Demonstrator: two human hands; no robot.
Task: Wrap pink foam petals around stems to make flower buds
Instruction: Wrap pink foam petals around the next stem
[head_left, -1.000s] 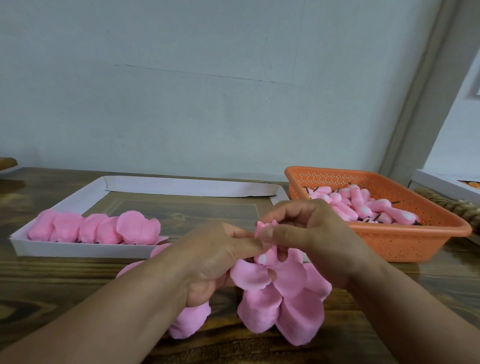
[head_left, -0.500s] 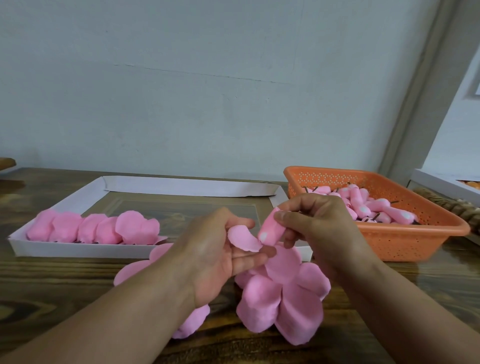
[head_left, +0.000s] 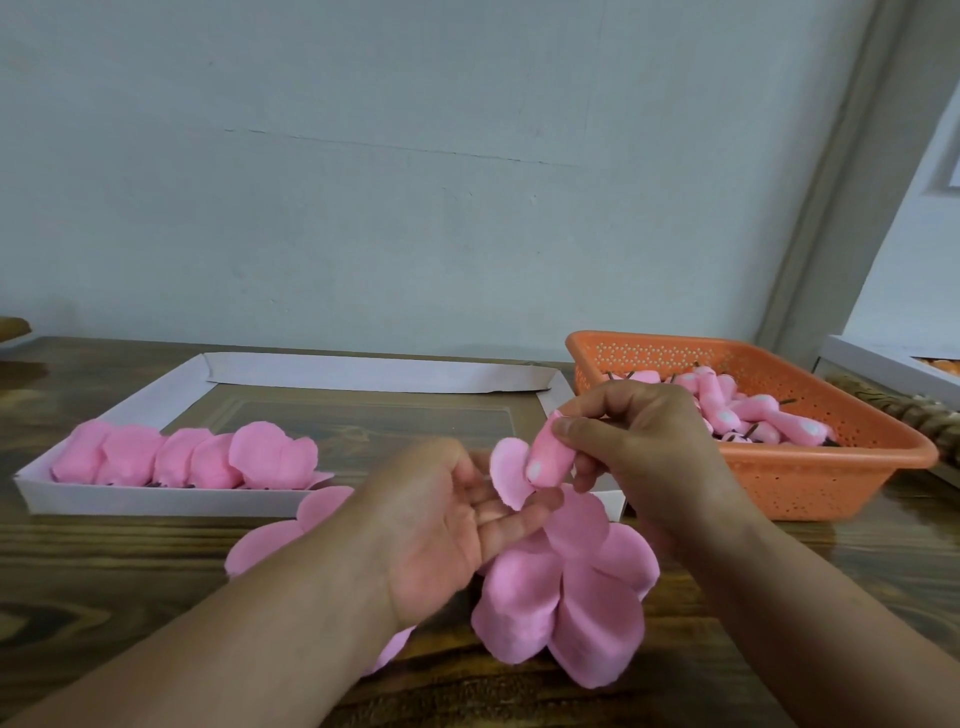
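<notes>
My right hand pinches a rolled pink foam bud between thumb and fingers, above the table's middle. A loose pink petal stands curled against the bud's left side and rests on the fingertips of my left hand, which lies palm up with its fingers spread. Below both hands a fan of pink petals lies on the wooden table. More petals show beside and under my left forearm. The stem inside the bud is hidden.
A white cardboard tray at the left holds a row of pink petals. At the right an orange perforated basket contains several finished buds with dark stems. A white box edge sits at the far right.
My hands have come apart. The right hand has lifted the bud up and to the right, and the left hand has opened palm up with a petal at its fingertips.
</notes>
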